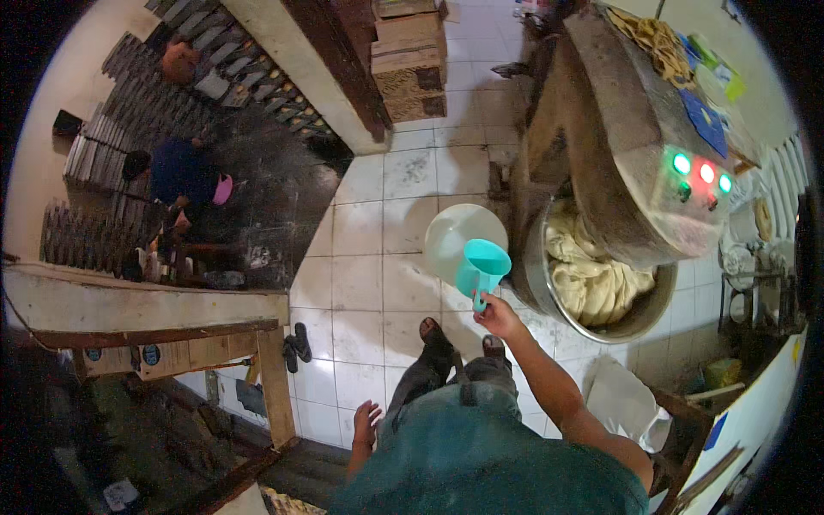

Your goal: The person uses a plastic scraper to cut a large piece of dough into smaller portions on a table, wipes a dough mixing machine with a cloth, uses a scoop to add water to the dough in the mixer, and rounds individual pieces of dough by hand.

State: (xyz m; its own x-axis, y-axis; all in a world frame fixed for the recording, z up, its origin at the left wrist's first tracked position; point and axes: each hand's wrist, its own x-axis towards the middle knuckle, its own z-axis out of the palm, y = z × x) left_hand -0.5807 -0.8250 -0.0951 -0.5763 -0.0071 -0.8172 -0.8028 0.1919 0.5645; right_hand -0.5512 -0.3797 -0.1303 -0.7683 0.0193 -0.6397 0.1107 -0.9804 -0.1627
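Head view: left hand hangs open and empty by the person's hip. Right hand grips a teal jug by its handle, just beside the mixer bowl; dough already fills it, nothing pouring yet.

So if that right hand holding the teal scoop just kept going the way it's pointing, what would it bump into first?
Probably the white bucket: the right hand points up and slightly left, with the teal scoop already over the bucket. Depth is unclear, and the metal mixing bowl sits close alongside.

Right hand raised forward, fingers closed in grip – left hand hanging low, fingers loosely spread.
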